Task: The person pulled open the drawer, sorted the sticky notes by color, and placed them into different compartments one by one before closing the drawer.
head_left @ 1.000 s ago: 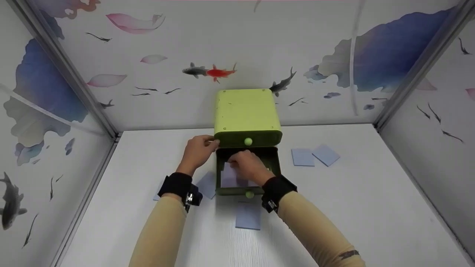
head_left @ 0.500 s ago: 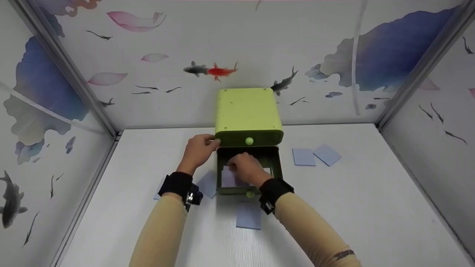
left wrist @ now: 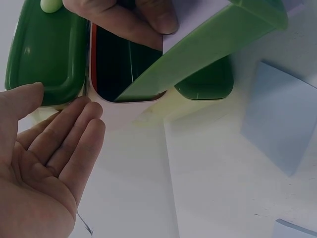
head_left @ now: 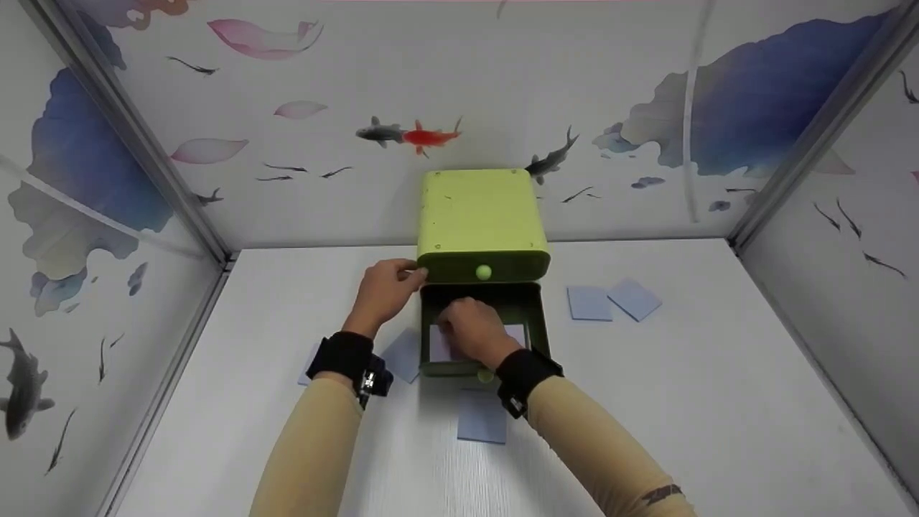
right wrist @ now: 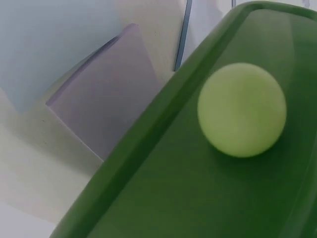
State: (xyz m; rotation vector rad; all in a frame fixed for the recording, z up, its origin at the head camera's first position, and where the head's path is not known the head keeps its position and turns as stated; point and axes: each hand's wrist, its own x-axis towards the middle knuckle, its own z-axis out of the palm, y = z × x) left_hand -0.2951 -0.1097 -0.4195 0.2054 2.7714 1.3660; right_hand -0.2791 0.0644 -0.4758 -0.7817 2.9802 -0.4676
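Against the back wall stands a lime-green two-drawer box (head_left: 482, 208), its upper drawer shut and its lower drawer (head_left: 445, 369) pulled out. My left hand (head_left: 384, 294) touches the box's left front corner; in the left wrist view its fingers lie fairly straight beside the upper drawer front (left wrist: 47, 54), the thumb at that front's edge. Inside the lower drawer, the curled fingers of my right hand (head_left: 475, 332) hold a lilac note pad (head_left: 439, 345) by its edge. That hand covers part of the drawer's inside. A round knob (right wrist: 241, 110) fills much of the right wrist view, where no hand shows.
Two blue-lilac pads (head_left: 590, 304) lie on the white table (head_left: 718, 402) right of the box. Another pad (head_left: 482, 420) lies before the drawer, and a further pad (head_left: 402, 355) at its left. Printed walls (head_left: 589, 64) with metal corner posts enclose the table.
My right hand has lowered the note pad further into the drawer, toward its front. More of a light pad shows at the hand's right. The left hand stays at the box corner.
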